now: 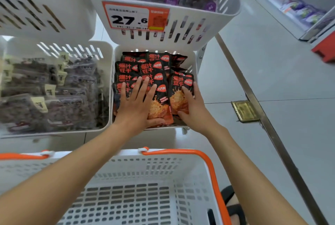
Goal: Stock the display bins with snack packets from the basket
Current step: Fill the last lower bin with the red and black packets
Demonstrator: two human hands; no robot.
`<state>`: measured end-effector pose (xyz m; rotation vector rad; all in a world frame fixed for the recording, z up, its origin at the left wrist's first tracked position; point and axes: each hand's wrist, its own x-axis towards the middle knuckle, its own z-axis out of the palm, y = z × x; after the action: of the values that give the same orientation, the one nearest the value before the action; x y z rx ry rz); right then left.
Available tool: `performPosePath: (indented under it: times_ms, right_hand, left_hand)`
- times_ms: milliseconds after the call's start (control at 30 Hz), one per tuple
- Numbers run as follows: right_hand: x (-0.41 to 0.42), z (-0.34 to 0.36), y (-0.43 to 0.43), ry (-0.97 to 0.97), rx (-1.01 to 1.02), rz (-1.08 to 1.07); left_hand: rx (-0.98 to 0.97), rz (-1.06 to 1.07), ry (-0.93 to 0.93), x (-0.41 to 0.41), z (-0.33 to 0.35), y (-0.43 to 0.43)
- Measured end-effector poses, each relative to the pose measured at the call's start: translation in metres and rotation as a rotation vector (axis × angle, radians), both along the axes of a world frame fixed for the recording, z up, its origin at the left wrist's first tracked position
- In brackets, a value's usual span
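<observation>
27.6 tag [129, 17], 爆汁豆干 packets [155, 67], left hand [134, 105] pressing, right hand [194, 110] gripping

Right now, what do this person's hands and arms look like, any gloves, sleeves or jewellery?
The left hand and right hand are ungloved, with no rings visible. The left forearm and right forearm are uncovered as far as the view shows: no sleeves, watch or bracelet.

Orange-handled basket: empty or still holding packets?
Empty in what shows: the basket floor and walls are bare white grid, nothing on them. The left forearm hides part of it.
</observation>
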<state>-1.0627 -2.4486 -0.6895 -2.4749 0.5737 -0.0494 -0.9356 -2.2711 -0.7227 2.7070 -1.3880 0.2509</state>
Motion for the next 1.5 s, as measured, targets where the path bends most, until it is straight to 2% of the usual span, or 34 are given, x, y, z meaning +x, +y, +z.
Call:
performPosePath:
  times_ms: [167, 300, 467, 533, 633, 733, 1067, 1200, 1367, 1500]
  right_hand:
    - [-0.007, 0.0, 0.001, -0.091, -0.081, 0.038]
    - [-0.006, -0.005, 0.003, -0.012, -0.158, 0.159]
    - [-0.02, -0.004, -0.002, 0.007, -0.03, 0.181]
    - [-0.021, -0.006, 0.001, 0.001, -0.049, 0.193]
    - [-0.018, -0.009, 0.004, -0.024, -0.096, 0.162]
    - [-0.021, -0.012, 0.009, -0.086, -0.038, 0.095]
    - [-0.038, -0.019, 0.017, -0.235, -0.03, 0.024]
    - [-0.035, -0.01, 0.018, -0.217, -0.042, 0.035]
    - [-0.017, 0.0, 0.022, -0.194, -0.089, 0.071]
    - [-0.013, -0.005, 0.022, -0.133, -0.117, 0.052]
  left_hand:
    - [0.067, -0.032, 0.014, 0.003, 0.002, 0.008]
    - [0.038, -0.008, 0.015, 0.004, 0.005, 0.01]
    - [0.053, -0.022, 0.0, 0.002, 0.004, 0.01]
    - [0.082, -0.025, -0.016, 0.0, 0.003, 0.007]
    - [0.078, -0.016, -0.023, 0.0, 0.002, 0.005]
    - [0.05, -0.035, -0.028, -0.002, 0.001, 0.003]
    - [0.073, -0.119, -0.028, 0.002, 0.009, 0.017]
    - [0.101, -0.099, -0.025, 0.002, 0.01, 0.017]
    - [0.021, 0.009, -0.003, 0.009, 0.012, 0.001]
    - [0.003, -0.034, -0.036, 0.008, 0.009, 0.005]
